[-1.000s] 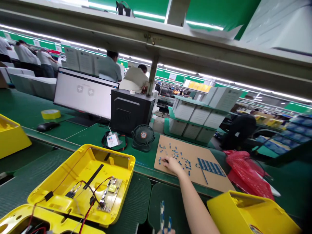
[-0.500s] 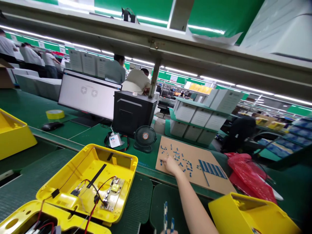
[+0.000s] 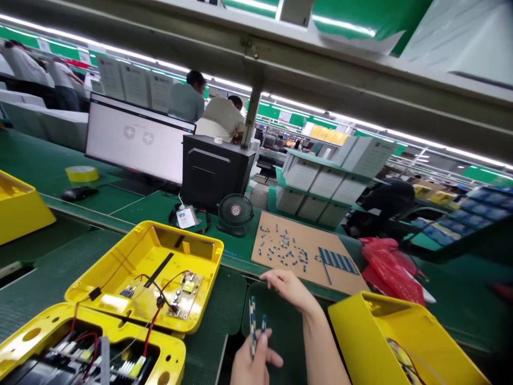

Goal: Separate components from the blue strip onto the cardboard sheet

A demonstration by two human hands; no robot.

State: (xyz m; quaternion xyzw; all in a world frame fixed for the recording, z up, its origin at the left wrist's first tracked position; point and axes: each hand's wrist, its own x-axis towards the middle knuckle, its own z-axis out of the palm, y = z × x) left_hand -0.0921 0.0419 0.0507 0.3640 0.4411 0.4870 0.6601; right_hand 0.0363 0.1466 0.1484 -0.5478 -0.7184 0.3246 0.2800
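My left hand (image 3: 250, 361) is at the bottom centre, its thumb and fingers closed on narrow blue-and-white circuit board strips (image 3: 252, 326) that stand up out of the grip. My right hand (image 3: 289, 287) hovers above the green work surface, just short of the cardboard sheet (image 3: 262, 256). Its fingers point left, slightly bent and apart, and nothing shows in them. Many small blue circuit board pieces (image 3: 285, 241) lie scattered over the cardboard. Toward its right end rests a blue gridded board panel (image 3: 339, 261), with a single thin strip (image 3: 326, 271) beside it.
An open yellow case (image 3: 200, 299) with wiring and a circuit board lies at left; another yellow case (image 3: 360, 326) stands at right. Behind are a small fan (image 3: 235, 211), a black computer tower (image 3: 214, 171) and a monitor (image 3: 136, 141). Red plastic bag (image 3: 393, 270) lies beyond the cardboard.
My right hand has drawn back from the pieces on the cardboard toward my left hand. My left hand with the strips has risen further into view. The camera view has shifted slightly.
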